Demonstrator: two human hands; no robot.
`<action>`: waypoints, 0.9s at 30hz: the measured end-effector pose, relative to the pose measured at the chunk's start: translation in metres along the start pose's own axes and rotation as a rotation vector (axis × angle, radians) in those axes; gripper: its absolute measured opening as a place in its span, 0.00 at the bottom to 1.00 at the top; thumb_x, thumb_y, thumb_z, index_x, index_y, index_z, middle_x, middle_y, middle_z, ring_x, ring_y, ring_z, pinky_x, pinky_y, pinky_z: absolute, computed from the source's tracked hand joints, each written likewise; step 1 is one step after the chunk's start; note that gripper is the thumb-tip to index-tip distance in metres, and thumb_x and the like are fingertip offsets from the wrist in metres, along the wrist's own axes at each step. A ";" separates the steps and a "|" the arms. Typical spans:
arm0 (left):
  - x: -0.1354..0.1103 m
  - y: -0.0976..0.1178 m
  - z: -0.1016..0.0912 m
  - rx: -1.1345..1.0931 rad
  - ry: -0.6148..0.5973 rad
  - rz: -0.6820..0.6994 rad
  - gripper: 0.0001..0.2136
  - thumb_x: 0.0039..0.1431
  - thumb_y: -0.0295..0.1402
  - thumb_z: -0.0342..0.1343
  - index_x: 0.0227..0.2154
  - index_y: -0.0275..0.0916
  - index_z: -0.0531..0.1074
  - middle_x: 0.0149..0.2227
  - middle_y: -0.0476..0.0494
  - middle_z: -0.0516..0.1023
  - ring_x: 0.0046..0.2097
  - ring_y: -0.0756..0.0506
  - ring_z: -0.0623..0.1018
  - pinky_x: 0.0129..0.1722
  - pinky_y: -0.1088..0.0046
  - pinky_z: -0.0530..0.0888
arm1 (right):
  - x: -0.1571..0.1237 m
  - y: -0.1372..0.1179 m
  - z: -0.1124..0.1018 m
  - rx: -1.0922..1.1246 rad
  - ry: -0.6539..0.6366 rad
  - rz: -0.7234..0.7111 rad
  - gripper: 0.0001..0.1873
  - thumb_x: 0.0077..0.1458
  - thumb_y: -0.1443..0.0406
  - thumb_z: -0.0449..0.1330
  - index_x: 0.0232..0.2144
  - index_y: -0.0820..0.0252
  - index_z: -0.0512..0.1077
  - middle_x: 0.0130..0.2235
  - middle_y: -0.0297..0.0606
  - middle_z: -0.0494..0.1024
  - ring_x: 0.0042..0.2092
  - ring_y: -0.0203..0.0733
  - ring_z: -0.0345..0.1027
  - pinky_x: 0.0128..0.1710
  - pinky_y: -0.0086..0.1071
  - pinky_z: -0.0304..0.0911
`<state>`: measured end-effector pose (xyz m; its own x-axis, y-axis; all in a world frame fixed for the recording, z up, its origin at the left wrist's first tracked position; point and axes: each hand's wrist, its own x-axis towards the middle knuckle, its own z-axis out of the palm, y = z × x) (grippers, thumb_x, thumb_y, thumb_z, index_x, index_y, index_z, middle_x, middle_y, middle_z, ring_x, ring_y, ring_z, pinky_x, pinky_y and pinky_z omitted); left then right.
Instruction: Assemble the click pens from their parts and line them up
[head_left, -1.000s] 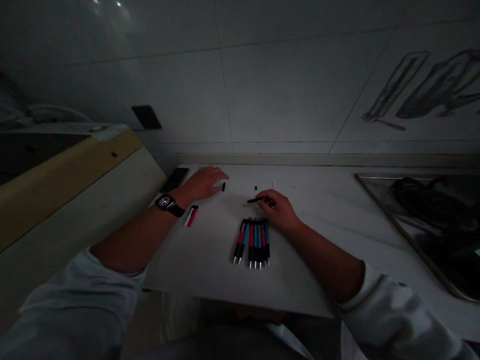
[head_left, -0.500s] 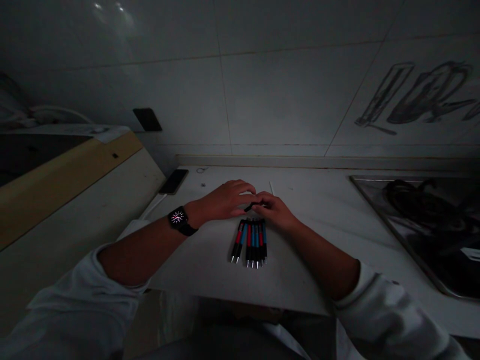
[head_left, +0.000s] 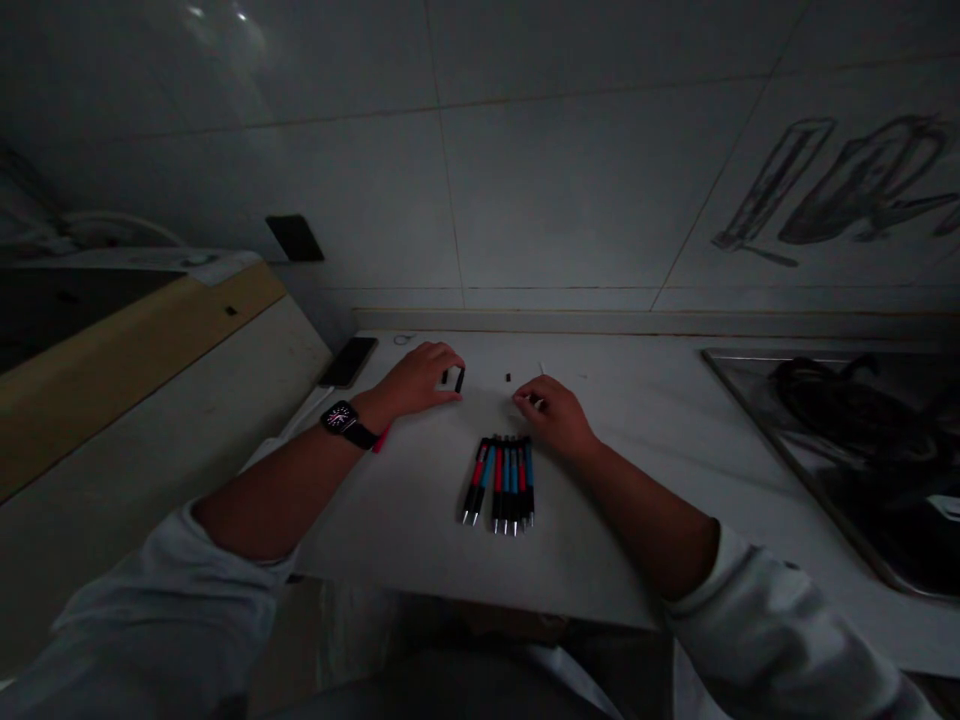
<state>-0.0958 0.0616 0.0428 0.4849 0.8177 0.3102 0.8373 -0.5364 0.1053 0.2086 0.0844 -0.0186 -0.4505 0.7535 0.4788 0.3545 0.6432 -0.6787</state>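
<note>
My left hand (head_left: 414, 382) is over the left part of the white counter, thumb and forefinger curved round a short black pen part (head_left: 460, 380) held between their tips. A second small black piece (head_left: 444, 377) shows inside the curve of those fingers. Under the left wrist a red pen barrel (head_left: 382, 437) sticks out. My right hand (head_left: 556, 415) is closed in a pinch, right of centre; what it holds is too small to make out. Several red and blue pens (head_left: 504, 485) with black grips lie side by side below the hands, metal tips towards me.
A tiny black piece (head_left: 508, 377) and a thin white stick (head_left: 541, 368) lie behind the right hand. At the counter's back left are a phone (head_left: 349, 362) with a white cable and a small ring (head_left: 403, 339). A gas stove (head_left: 840, 440) stands at right.
My hands have moved apart: the left went left with the black part, while the right stayed near its place. The tiny black piece and red barrel have come into sight.
</note>
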 end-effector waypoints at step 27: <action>0.023 -0.067 0.039 -0.074 -0.260 -0.191 0.20 0.52 0.35 0.64 0.49 0.42 0.80 0.52 0.38 0.81 0.54 0.38 0.78 0.57 0.63 0.70 | -0.004 -0.004 -0.004 -0.484 -0.255 0.041 0.09 0.63 0.63 0.64 0.43 0.56 0.83 0.47 0.46 0.81 0.48 0.52 0.72 0.51 0.44 0.63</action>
<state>-0.1308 0.1239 0.0061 0.3772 0.9257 0.0276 0.9032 -0.3742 0.2100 0.2125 0.0794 -0.0151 -0.5917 0.7609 0.2662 0.6853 0.6487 -0.3310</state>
